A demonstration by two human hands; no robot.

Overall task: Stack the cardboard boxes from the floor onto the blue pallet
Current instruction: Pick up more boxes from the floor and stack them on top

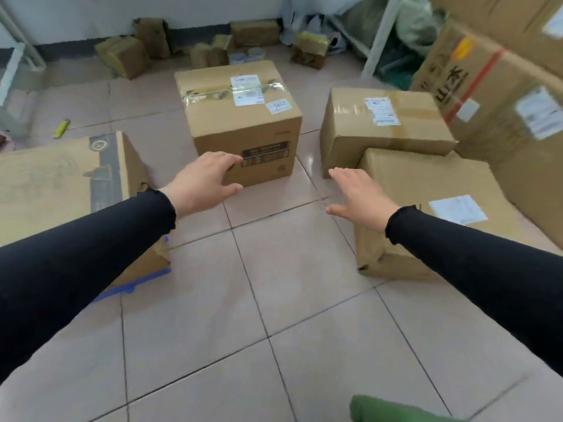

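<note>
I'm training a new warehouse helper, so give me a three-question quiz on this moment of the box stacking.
1. True or false: the left hand already touches the centre box.
2. Which box already sits on the blue pallet? A) the printed box at left B) the centre box C) the near right box
3. What small yellow thing lies on the floor at far left?

Key: 1 true, its fingers rest on the box's near lower corner, while the right hand is open and apart. 2 A. 3 It looks like a yellow marker or cutter; too blurred to tell.
</note>
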